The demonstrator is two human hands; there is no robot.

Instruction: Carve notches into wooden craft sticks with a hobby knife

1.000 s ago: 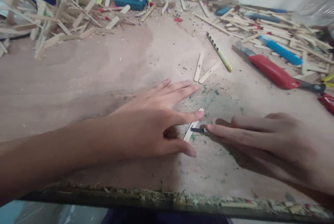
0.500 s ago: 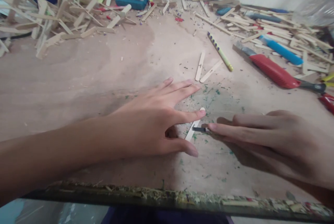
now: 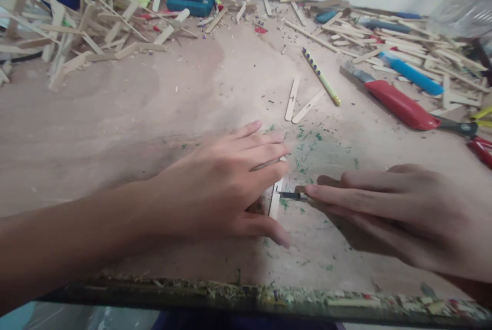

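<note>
A pale wooden craft stick with a small slot cut near its middle lies on the wooden tabletop. My left hand, slightly blurred, reaches over it from the left with fingers stretched out; the index finger is at the stick's upper part and the thumb is apart from it, lower down. Pinched in my right hand is a slim craft knife, its blade tip at the stick's right edge by the slot. The rest of its handle is hidden by the fingers.
Two more slotted sticks lie beyond my hands, beside a yellow pencil. A red-handled utility knife and a blue pen-like tool rest right, near heaped sticks. A stick structure stands back left. Shavings line the front edge.
The craft stick has shifted left and turned more upright. My left fingers have drawn in a little toward me. My right hand with the craft knife has hardly moved.
</note>
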